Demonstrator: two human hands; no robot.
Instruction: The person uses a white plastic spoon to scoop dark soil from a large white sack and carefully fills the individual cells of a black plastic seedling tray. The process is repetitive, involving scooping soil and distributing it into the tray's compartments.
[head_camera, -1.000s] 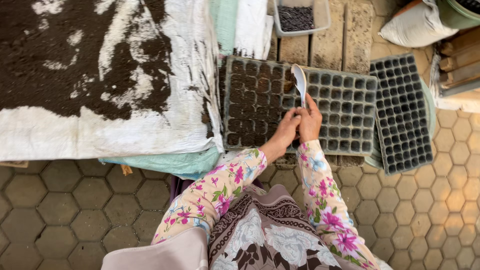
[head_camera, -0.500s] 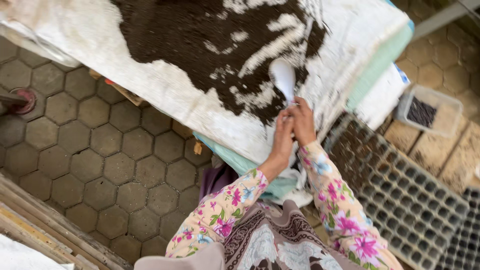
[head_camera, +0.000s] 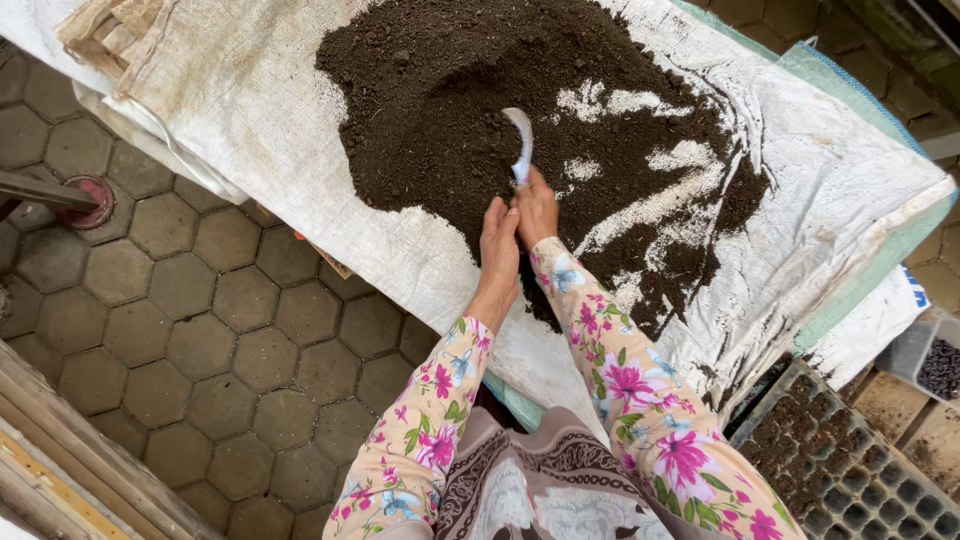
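A small white scoop (head_camera: 520, 140) stood with its curved blade pushed into the near side of a heap of dark potting soil (head_camera: 500, 110), its handle end pinched at the bottom by the right hand (head_camera: 537, 208). That hand was closed around the handle. The left hand (head_camera: 498, 240) lay just beside it, touching it, fingers bent in toward the same handle; whether it actually gripped the scoop could not be told.

The soil was spread over a white woven sack (head_camera: 300, 120) laid flat, with pale streaks where the heap had been scraped thin. A green sheet (head_camera: 880, 250) showed under the sack's far edge.

The step in hand looked like loading the scoop with soil. The next move would likely call for a level lift, so the loose soil stayed on the shallow blade.

At the lower right sat a black seedling tray (head_camera: 850, 470), some of its cells filled with soil and others bare. A small clear tub (head_camera: 925, 360) of dark grains stood near it. Hexagonal paving stones (head_camera: 230, 330) covered the ground to the left.
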